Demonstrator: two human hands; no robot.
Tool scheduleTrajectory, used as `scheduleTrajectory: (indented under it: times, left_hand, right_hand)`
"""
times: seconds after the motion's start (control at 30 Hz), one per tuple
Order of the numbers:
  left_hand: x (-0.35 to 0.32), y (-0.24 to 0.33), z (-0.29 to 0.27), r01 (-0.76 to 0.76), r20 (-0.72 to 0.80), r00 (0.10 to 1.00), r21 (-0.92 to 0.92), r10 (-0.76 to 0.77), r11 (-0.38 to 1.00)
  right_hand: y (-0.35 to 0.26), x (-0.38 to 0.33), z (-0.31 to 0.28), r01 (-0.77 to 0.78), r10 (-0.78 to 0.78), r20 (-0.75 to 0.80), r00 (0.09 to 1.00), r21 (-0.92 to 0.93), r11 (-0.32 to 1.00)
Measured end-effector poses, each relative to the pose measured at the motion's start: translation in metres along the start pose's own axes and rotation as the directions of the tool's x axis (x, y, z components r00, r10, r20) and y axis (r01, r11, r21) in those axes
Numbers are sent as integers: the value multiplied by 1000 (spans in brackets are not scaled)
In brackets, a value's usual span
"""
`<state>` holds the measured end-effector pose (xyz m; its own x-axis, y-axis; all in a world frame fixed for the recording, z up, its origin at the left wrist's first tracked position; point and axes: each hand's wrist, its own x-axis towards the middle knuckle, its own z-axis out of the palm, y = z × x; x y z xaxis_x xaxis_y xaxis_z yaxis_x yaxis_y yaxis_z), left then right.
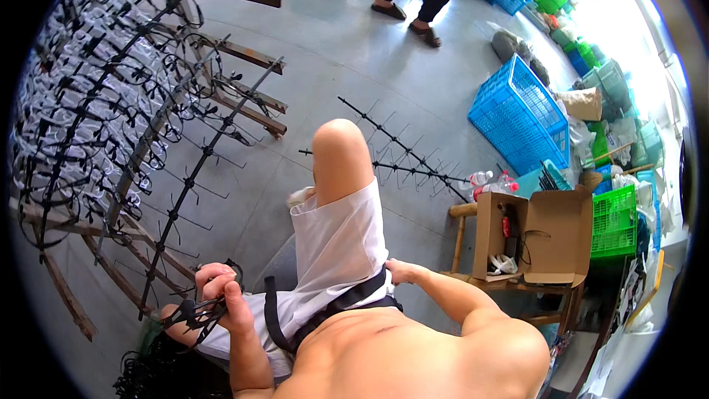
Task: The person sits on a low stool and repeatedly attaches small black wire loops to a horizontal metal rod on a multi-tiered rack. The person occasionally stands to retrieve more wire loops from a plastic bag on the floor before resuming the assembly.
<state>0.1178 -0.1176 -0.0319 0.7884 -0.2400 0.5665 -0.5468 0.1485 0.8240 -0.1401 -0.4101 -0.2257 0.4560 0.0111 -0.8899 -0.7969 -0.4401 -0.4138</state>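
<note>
My left hand (pixel 221 292) is closed around a bunch of black eyeglass frames (pixel 193 315) just above my left thigh. My right hand (pixel 397 270) rests at my right hip, touching the black strap (pixel 347 301) over my white shorts (pixel 336 251), and holds nothing I can see. My raised knee (pixel 338 149) points forward. A pile of black frames (pixel 159 373) lies below my left hand. A black spiked rod (pixel 198 170) leans in front of me, bare of frames.
Wooden racks (pixel 96 96) full of hung glasses frames fill the left. Two spiked rods (pixel 399 155) lie on the grey floor ahead. An open cardboard box (pixel 546 240) sits on a wooden stool at right, with blue (pixel 517 114) and green crates (pixel 614 222) behind. Another person (pixel 417 0) stands far off.
</note>
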Motion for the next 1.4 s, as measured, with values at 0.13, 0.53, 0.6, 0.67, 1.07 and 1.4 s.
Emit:
scheduleTrajectory:
  times: [0.13, 0.53, 0.6, 0.67, 1.07, 1.4]
  left_hand:
    - [9, -1, 15, -45, 78, 996, 50, 41, 998]
    - [110, 26, 135, 346, 476, 676, 468, -562, 813]
    - [145, 54, 184, 418, 539, 599, 419, -592, 806]
    - [162, 70, 229, 420, 588, 566, 398, -578, 816]
    - [285, 221, 476, 581, 822, 371, 156, -431, 799]
    - [364, 212, 584, 560, 826, 430, 71, -363, 825]
  right_hand:
    - [50, 39, 25, 319, -376, -179, 909, -281, 905]
    - [16, -54, 26, -115, 214, -294, 931, 319, 941]
    - [27, -88, 17, -265, 397, -227, 889, 452, 852]
    - [63, -103, 15, -324, 467, -161, 869, 527, 785]
    - [29, -268, -217, 79, 477, -137, 868, 987, 141]
    - [-97, -436, -535, 875, 103, -904, 415, 427, 228]
